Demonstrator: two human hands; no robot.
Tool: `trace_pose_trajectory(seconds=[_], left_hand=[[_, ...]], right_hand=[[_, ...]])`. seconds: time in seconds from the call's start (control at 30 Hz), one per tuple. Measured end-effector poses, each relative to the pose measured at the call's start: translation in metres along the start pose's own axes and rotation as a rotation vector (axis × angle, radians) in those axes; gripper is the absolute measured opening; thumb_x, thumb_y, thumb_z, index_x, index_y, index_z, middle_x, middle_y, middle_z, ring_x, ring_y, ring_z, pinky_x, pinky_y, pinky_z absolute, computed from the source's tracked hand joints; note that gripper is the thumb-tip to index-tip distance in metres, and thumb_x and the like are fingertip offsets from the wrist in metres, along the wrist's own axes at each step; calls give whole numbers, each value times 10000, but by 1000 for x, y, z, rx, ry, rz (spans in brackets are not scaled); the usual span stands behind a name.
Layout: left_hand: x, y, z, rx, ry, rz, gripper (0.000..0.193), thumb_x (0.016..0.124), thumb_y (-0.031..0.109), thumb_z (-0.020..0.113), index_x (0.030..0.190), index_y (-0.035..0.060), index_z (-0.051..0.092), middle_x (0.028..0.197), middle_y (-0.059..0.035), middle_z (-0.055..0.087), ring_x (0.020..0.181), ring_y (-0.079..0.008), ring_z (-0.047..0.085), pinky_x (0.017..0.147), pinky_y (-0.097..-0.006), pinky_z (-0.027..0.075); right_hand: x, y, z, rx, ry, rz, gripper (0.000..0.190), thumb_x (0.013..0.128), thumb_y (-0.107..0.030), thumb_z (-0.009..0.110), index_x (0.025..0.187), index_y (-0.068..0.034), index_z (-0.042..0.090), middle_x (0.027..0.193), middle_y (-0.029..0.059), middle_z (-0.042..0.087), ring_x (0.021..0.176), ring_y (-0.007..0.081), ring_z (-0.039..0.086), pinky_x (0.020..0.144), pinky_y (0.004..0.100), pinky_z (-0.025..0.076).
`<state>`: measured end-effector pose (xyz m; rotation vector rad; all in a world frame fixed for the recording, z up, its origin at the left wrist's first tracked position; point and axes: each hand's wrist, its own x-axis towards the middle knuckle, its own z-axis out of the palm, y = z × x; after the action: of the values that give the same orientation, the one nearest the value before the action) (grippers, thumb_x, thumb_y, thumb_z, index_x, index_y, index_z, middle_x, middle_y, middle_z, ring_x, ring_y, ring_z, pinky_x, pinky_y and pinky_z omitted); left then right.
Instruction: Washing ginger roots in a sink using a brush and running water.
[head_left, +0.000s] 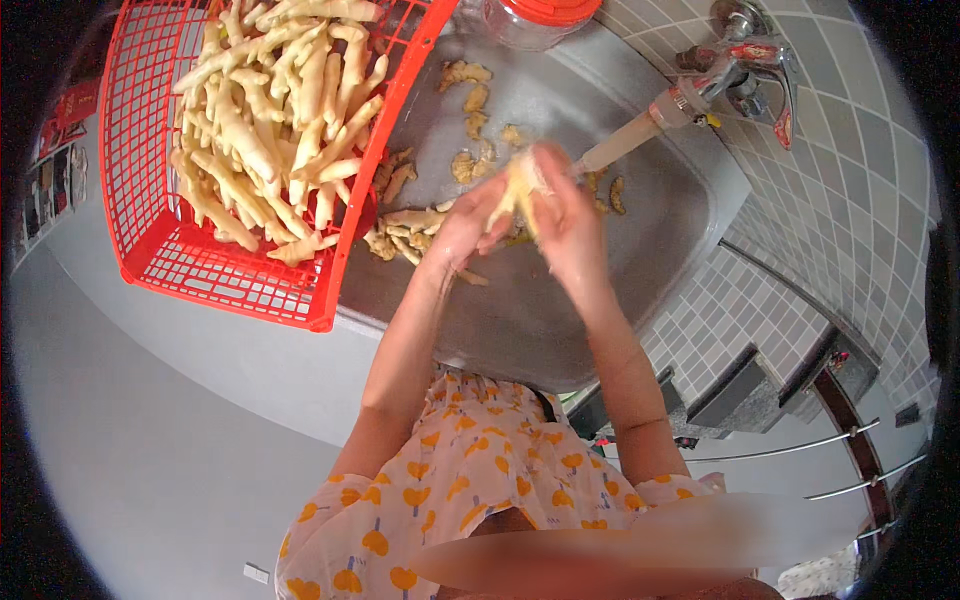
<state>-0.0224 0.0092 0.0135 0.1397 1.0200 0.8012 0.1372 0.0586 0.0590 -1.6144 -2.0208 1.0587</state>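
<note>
My left hand (472, 225) and my right hand (568, 217) are together over a metal sink (645, 247), both around a pale yellow ginger root (522, 189). The root is wet-looking and partly covered by my fingers. Just beyond my right hand, the end of a tap's spout tube (619, 142) comes close to the root; running water cannot be made out. Beside and below my left hand lies a pile of ginger roots (412, 219), some with brownish skin. Smaller knobby ginger pieces (475, 97) lie scattered on the far part of the sink.
A red plastic basket (300, 304), heaped with pale ginger roots (247, 142), stands at the sink's left side. At the far edge is a clear jar with a red lid (551, 9). A metal tap (739, 71) juts from the tiled wall (840, 142) on the right.
</note>
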Motion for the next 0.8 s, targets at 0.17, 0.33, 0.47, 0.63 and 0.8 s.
trace_pose_trajectory(seconds=[0.17, 0.33, 0.47, 0.63, 0.8], left_hand=[[-7, -3, 5, -73, -89, -61, 485, 1070, 409, 424, 1512, 212, 414, 642, 54, 457, 435, -19, 293, 373, -163, 200], [-2, 1, 2, -136, -53, -2, 505, 1077, 381, 407, 1542, 190, 355, 661, 49, 439, 450, -14, 290, 379, -169, 196], [-13, -3, 12, -130, -127, -66, 487, 1073, 354, 429, 1523, 176, 378, 682, 43, 461, 444, -10, 290, 370, -158, 208], [11, -4, 1, -479, -150, 6, 413, 1070, 316, 433, 1426, 109, 468, 739, 35, 505, 457, -8, 319, 369, -147, 234], [23, -11, 21, -228, 66, -7, 306, 1060, 329, 442, 1208, 94, 570, 722, 25, 543, 522, -53, 442, 416, -209, 332]], right_hand=[[37, 37, -23, 473, 34, 462, 487, 950, -139, 570, 1428, -75, 501, 1333, 198, 594, 1201, 315, 605, 965, 411, 484], [-4, 5, -13, 122, -13, -90, 464, 970, -177, 580, 1418, -74, 516, 1300, 196, 633, 1110, 247, 656, 906, 345, 506], [35, 22, -11, 169, -11, 179, 490, 956, -148, 602, 1431, -82, 502, 1381, 184, 580, 1171, 245, 624, 965, 349, 486], [27, 25, -15, 347, 46, 283, 471, 949, -144, 571, 1419, -162, 546, 1119, 118, 683, 1013, 176, 644, 868, 340, 512], [22, 2, -9, -2, -114, 2, 464, 922, -205, 614, 1380, -257, 561, 1183, 186, 648, 1144, 374, 616, 926, 430, 522]])
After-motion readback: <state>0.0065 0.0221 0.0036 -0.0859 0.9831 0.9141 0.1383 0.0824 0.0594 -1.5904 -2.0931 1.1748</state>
